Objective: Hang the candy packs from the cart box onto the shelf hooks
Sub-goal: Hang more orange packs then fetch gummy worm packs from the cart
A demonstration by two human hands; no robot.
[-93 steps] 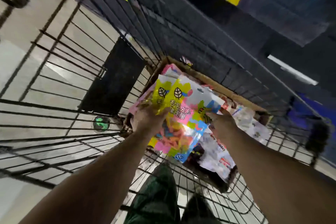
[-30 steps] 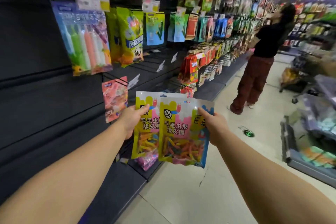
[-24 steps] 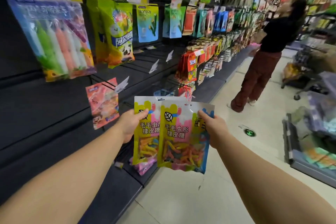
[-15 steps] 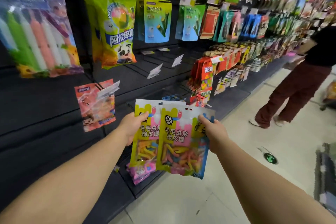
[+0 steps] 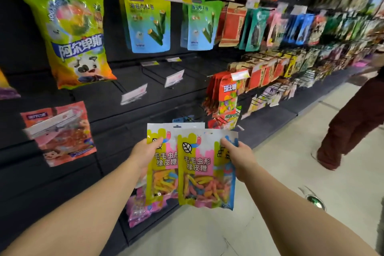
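Note:
I hold a fanned bunch of gummy-worm candy packs (image 5: 195,172), yellow, pink and blue with a clear window, upright in front of the dark shelf wall (image 5: 128,110). My left hand (image 5: 145,156) grips the left edge of the bunch, thumb on the front. My right hand (image 5: 239,158) pinches the right upper edge. Bare wire hooks with white price tags (image 5: 174,78) stick out of the shelf just above the packs. The cart box is out of view.
Hanging snack bags fill the wall: a big green bag (image 5: 70,33), blue seaweed packs (image 5: 148,23), a pink pack (image 5: 60,133), red packs (image 5: 226,97). A person in dark red trousers (image 5: 353,122) stands in the aisle at right. Pink packs (image 5: 141,208) lie on the bottom shelf.
I lifted the packs out of the cart box and turned to the shelf. In the last second the view has drawn closer to the shelf; both hands keep the same hold.

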